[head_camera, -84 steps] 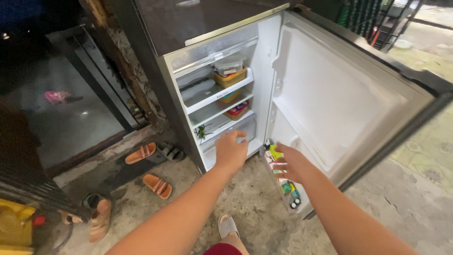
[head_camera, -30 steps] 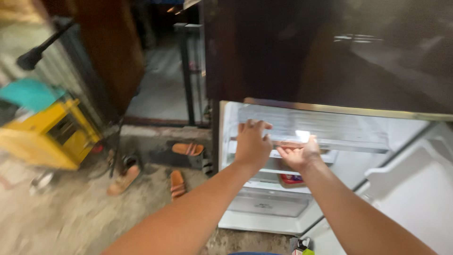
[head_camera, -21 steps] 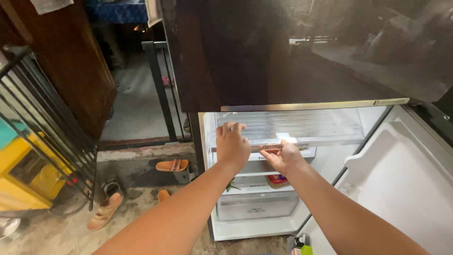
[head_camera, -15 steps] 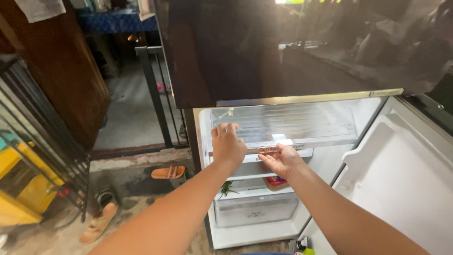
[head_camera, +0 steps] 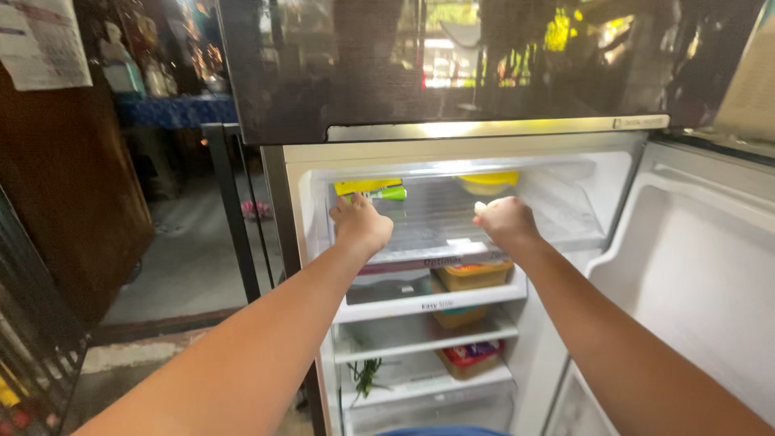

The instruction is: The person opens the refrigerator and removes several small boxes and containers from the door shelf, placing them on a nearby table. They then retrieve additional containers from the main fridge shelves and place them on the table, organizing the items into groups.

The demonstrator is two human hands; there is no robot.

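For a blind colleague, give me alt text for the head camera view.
Both hands, left hand and right hand, reach onto the top shelf of an open fridge. Yellow tubs sit on the shelves below.

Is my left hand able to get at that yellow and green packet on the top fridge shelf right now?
Probably yes: the left hand is already inside the open fridge, just below the yellow and green packet, with nothing visible between them.

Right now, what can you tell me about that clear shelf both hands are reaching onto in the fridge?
The top shelf is clear, ribbed and glassy, lying level under the compartment's ceiling, with a pale front trim. The left hand and right hand rest on it, knuckles up. A yellow-green box and a yellow container sit at its back.
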